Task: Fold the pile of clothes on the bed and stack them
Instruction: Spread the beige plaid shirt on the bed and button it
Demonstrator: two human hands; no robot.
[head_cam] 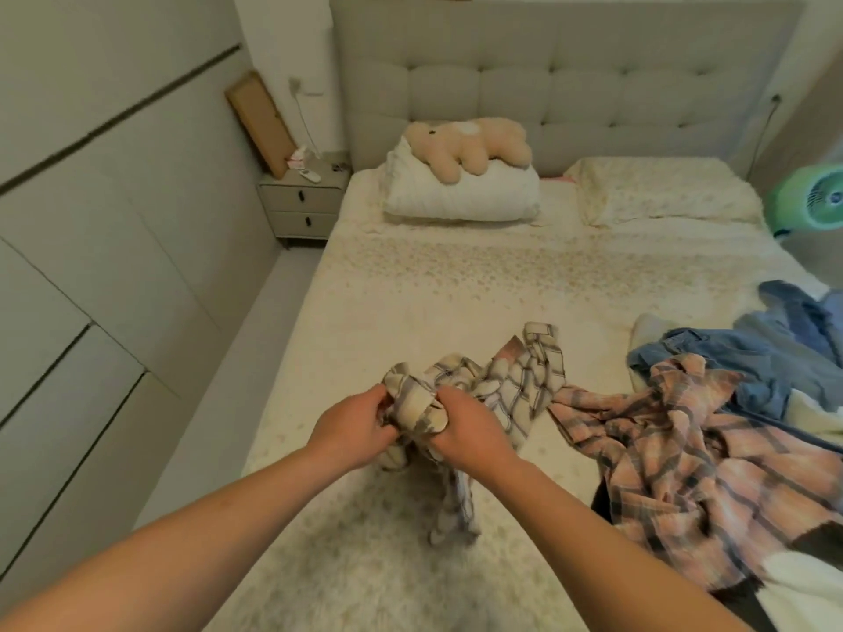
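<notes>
My left hand and right hand both grip the bunched cream shirt, apparently above the bed.

A single wide-angle view looks from the person's head, forward and steeply down along both bare forearms, which enter from the bottom edge and meet close below the lens. It faces up the length of the cream floral-covered bed toward the grey tufted upholstered headboard at the far end. The lens bends the pale wardrobe panels at the left edge.
</notes>
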